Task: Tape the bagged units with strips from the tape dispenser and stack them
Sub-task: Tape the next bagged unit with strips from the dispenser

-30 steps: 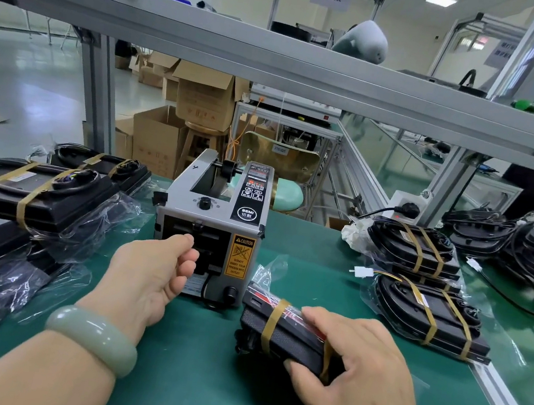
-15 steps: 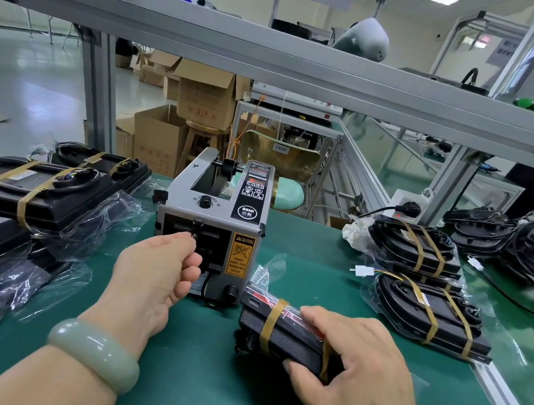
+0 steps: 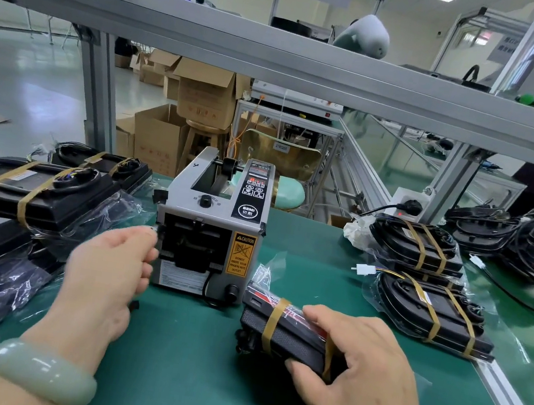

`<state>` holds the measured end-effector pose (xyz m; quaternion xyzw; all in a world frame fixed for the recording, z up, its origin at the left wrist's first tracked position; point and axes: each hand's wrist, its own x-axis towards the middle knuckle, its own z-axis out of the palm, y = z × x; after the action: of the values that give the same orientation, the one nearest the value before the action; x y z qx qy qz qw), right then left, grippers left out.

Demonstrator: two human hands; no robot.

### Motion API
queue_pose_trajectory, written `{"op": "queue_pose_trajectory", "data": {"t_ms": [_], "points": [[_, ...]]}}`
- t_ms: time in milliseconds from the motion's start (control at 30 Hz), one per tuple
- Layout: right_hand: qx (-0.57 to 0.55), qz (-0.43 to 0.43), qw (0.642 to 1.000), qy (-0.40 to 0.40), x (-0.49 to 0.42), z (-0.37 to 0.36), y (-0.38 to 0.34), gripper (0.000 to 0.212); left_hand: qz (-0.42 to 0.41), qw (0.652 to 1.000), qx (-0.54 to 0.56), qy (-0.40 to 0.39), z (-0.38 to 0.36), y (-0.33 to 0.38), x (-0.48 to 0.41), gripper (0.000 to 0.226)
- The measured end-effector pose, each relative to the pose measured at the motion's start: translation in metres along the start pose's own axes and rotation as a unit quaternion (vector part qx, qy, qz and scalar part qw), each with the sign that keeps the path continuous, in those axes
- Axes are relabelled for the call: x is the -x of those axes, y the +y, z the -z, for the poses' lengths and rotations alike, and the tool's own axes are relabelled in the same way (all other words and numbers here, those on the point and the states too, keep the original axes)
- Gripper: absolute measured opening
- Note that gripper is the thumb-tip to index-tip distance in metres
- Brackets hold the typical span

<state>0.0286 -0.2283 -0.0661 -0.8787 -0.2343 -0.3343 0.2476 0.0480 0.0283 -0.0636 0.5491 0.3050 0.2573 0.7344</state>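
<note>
The left hand (image 3: 110, 269) had drawn back to the left from the outlet of the tape dispenser (image 3: 209, 228), where its fingertips had been half a second before. They now sat just off the machine's front left corner, blurred by motion. Thumb and forefinger were closed together with the other fingers curled under, but whether a strip lay pinched between them could not be told. A pale green bracelet (image 3: 42, 373) ringed that wrist.

The right hand (image 3: 358, 372) had not shifted. It gripped the right end of the bagged unit (image 3: 288, 330), thumb along the near side and fingers over the top, holding it tilted on the green bench (image 3: 180, 380) just in front and to the right of the dispenser. One brown tape band (image 3: 271, 324) wrapped the unit near its left end, and a second showed at the hand's edge.

The taped units (image 3: 428, 316) lay unchanged to the right, and another taped stack (image 3: 35, 192) lay to the left.
</note>
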Motion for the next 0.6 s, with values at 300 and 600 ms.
{"op": "queue_pose_trajectory", "data": {"t_ms": [300, 600], "points": [[0.003, 0.015, 1.000, 0.007, 0.000, 0.000, 0.000, 0.051, -0.206, 0.950, -0.219, 0.087, -0.005, -0.007, -0.014, 0.014], [0.000, 0.014, 1.000, 0.007, 0.000, 0.000, 0.000, 0.050, -0.086, 0.993, -0.080, 0.029, -0.008, -0.003, 0.009, 0.010]]}}
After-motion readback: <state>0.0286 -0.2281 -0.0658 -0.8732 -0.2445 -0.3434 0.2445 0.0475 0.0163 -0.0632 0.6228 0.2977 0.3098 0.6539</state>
